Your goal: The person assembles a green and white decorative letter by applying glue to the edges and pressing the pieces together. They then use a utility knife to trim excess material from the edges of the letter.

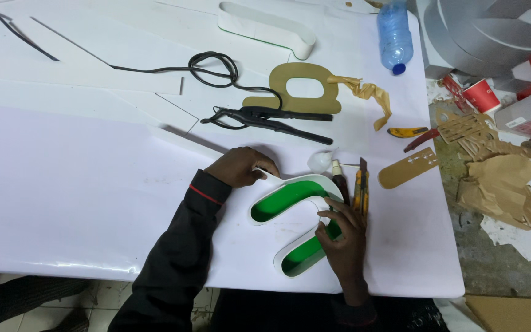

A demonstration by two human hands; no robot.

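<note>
A curved channel letter (290, 200) with a green floor and a white rim lies on the white table (81, 184) near its front edge. My left hand (239, 166) is closed on a thin white strip at the letter's upper left rim. My right hand (341, 235) rests on the letter's right side, its fingers pressing the white rim. A yellow utility knife (360, 187) and a small glue bottle (340, 180) lie just beyond my right hand. A crumpled white wad (319, 161) sits next to the bottle.
Black long-handled tongs (278, 120) with a coiled cord lie behind the letter. A brown cut-out shape (299, 89), crumpled brown tape (370, 95), a blue water bottle (394, 34) and another white letter shell (265, 26) sit farther back. Scraps and a red cup (482, 95) lie on the floor right.
</note>
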